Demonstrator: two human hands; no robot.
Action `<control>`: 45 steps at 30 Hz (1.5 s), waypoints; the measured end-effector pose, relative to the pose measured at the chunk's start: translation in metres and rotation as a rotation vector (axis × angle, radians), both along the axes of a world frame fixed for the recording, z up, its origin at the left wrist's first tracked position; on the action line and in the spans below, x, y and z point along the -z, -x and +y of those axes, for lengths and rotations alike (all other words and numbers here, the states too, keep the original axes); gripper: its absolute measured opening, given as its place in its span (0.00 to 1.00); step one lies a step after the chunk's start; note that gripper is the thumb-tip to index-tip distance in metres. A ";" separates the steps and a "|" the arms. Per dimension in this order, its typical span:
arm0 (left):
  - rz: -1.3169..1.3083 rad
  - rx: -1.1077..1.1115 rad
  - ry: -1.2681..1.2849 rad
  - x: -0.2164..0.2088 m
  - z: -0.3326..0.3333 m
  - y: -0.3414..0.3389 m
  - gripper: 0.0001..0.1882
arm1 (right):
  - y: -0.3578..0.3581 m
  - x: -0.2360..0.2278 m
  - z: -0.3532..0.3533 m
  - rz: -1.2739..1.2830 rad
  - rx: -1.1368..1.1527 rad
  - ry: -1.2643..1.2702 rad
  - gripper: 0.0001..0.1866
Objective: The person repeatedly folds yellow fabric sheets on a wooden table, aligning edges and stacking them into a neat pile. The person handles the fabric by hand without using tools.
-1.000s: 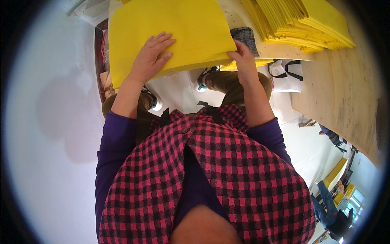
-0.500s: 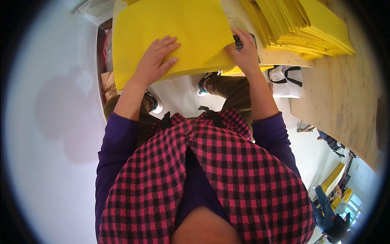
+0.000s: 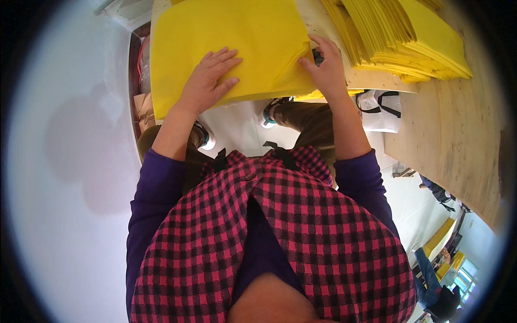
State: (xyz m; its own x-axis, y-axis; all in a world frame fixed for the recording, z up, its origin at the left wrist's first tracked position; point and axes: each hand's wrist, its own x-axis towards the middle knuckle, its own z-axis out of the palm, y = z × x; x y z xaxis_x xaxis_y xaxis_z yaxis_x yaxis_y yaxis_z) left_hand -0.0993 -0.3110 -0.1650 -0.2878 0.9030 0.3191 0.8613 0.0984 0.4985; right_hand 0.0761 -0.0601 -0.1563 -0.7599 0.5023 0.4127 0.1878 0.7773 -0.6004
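A stack of flat yellow fabric pieces (image 3: 242,32) lies before me at the table's near edge. My left hand (image 3: 207,81) rests flat on top of it, fingers stretched out and thumb apart. At the right edge of the stack is my right hand (image 3: 327,67), its thumb and forefinger apart in a curve. The thumb touches the fabric, which puckers and lifts slightly there. A small dark object (image 3: 318,57) shows through the gap between thumb and forefinger; most of it is hidden behind the hand.
Folded yellow fabric pieces (image 3: 398,46) are piled at the far right on the wooden table (image 3: 447,124). Below the table edge sits a white bag (image 3: 377,116) with black handles. A brown paper item (image 3: 144,110) lies at the left. Another person (image 3: 431,282) shows at the lower right.
The fabric's right edge has puckered and risen beside my right thumb. My right hand has shifted slightly and covers more of the dark object. My left hand stays nearly still.
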 end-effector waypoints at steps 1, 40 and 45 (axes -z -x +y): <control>-0.001 0.000 0.000 0.000 0.000 0.000 0.23 | -0.002 -0.001 -0.002 -0.031 0.019 0.044 0.31; 0.053 0.062 0.003 -0.001 -0.004 0.003 0.37 | -0.008 -0.033 0.000 0.018 -0.002 1.124 0.09; 0.065 0.061 -0.002 -0.001 -0.004 0.003 0.33 | 0.016 -0.037 0.000 0.163 -0.163 1.233 0.10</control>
State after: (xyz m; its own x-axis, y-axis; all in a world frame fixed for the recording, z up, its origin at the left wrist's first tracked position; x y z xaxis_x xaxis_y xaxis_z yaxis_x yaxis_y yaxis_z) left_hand -0.1022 -0.3149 -0.1638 -0.2108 0.9175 0.3372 0.8964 0.0438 0.4411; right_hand 0.0602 -0.0600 -0.1192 -0.8340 0.5252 -0.1692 -0.0022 -0.3098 -0.9508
